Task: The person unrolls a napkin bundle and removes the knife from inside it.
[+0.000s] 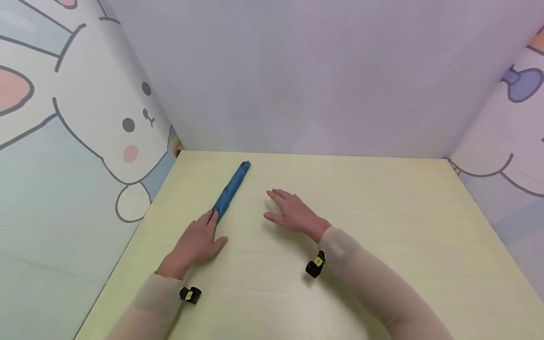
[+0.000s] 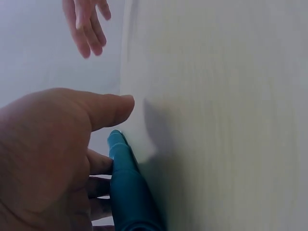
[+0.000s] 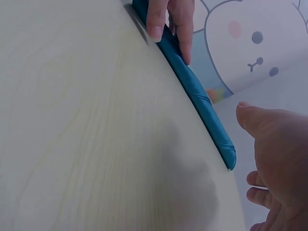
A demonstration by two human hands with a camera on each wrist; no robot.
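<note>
Left hand (image 1: 195,242) part-hides blue roll (image 1: 232,189) (head view).

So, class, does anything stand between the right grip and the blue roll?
Nothing visible does: only bare tabletop separates the right grip from the far stretch of the blue roll. The left grip touches the roll nearer the person, partly covering it in the head view.

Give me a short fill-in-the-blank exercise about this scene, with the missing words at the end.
1. The hand touching the long blue roll is the person's ____ one.
2. The other hand is holding ____.
3. Small black gadgets near the sleeve cuffs number ____.
4. The cheek of the cartoon face at left is coloured ____.

Missing words: left; nothing; two; pink.
</note>
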